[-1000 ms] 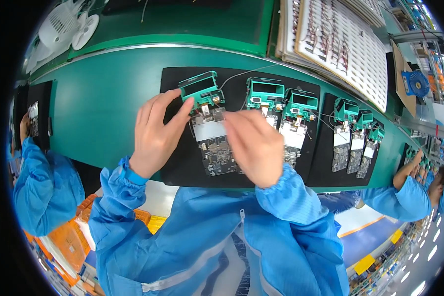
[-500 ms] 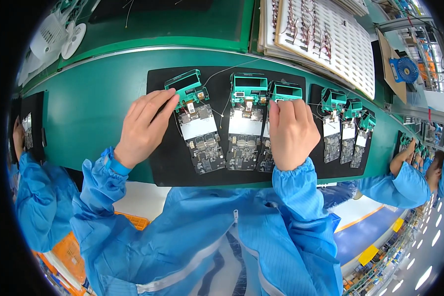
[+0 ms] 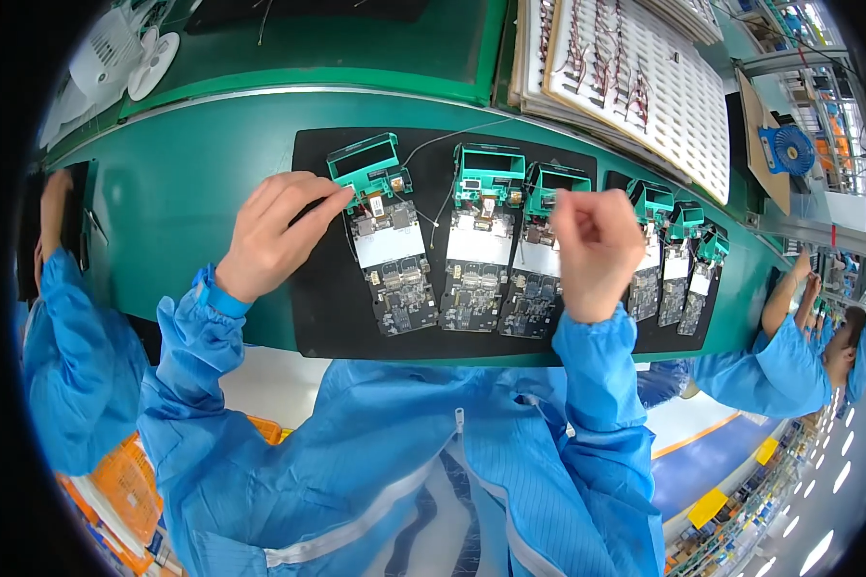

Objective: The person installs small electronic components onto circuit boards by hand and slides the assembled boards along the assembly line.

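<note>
Three green plastic frames, each joined to a circuit board, lie on a black mat [image 3: 332, 317]. My left hand [image 3: 271, 236] pinches the near left corner of the leftmost green frame [image 3: 369, 181], whose board [image 3: 401, 288] points toward me. The middle green frame [image 3: 491, 181] and its board [image 3: 473, 293] lie untouched. Above the right side of the mat, my right hand [image 3: 598, 255] is closed with curled fingers, its fingertips blurred. Whatever it may hold cannot be made out. It is nearest to the third green frame [image 3: 541, 200] and its board [image 3: 526, 306]. Thin wires run from the frames.
On another black mat at right lie more boards with green frames [image 3: 686, 219]. A white slotted tray [image 3: 688, 106] with thin wires stands behind. A small blue fan [image 3: 789, 144] is far right, a white fan [image 3: 154, 67] far left. Co-workers in blue sleeves [image 3: 77, 356] sit on both sides.
My right hand has moved right, off the third frame, uncovering its board. My left hand stays at the leftmost frame's corner. The left co-worker's hand has moved up.
</note>
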A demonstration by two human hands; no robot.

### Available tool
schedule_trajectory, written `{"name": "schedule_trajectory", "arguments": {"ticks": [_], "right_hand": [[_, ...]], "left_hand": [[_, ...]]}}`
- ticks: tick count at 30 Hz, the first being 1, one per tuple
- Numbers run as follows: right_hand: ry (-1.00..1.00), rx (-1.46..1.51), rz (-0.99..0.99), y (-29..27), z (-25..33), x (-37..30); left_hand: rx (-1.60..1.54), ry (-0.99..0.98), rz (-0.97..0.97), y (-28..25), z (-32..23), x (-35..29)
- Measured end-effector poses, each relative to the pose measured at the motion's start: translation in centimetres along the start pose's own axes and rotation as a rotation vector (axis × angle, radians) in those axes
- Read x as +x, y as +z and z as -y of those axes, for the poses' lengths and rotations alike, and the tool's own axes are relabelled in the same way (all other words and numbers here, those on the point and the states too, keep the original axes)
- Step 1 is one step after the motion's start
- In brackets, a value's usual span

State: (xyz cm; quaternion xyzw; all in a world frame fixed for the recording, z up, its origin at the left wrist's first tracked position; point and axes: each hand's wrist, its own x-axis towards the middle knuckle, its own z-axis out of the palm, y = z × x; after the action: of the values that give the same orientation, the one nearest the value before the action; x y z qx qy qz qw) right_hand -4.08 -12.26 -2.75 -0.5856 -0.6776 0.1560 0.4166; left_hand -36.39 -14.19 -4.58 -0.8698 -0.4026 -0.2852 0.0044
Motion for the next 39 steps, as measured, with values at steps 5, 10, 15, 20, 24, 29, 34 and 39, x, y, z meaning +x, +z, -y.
{"name": "schedule_trajectory", "arguments": {"ticks": [5,10,15,20,24,29,34,39], "right_hand": [[-0.391,-0.205,0.082,3.9,2.9,0.1],[-0.427,-0.468,0.205,5.2,4.2,-0.4],[-0.439,-0.71,0.365,5.9,6.6,0.4],[-0.321,-0.257,0.274,5.5,3.4,1.0],[0.029,0.055,0.138,3.6,1.3,1.0],[0.203,0.408,0.3,1.9,2.8,-0.3],[-0.016,0.492,0.579,2.0,7.3,-2.9],[-0.064,0.486,0.473,-0.5,6.1,-4.5]], "left_hand": [[-0.016,0.083,0.051,-0.7,0.8,-0.1],[0.023,0.181,0.062,-1.2,1.8,0.3],[0.045,0.319,0.076,-1.2,3.1,0.7],[0.02,0.308,0.03,-0.9,2.7,1.0],[-0.104,-0.001,-0.02,0.4,1.4,0.6],[-0.473,-0.523,-0.137,-0.8,-3.2,2.0],[-0.495,-0.414,-0.103,-1.7,-8.1,2.5],[-0.439,-0.417,-0.027,-2.2,-10.8,2.7]]}}
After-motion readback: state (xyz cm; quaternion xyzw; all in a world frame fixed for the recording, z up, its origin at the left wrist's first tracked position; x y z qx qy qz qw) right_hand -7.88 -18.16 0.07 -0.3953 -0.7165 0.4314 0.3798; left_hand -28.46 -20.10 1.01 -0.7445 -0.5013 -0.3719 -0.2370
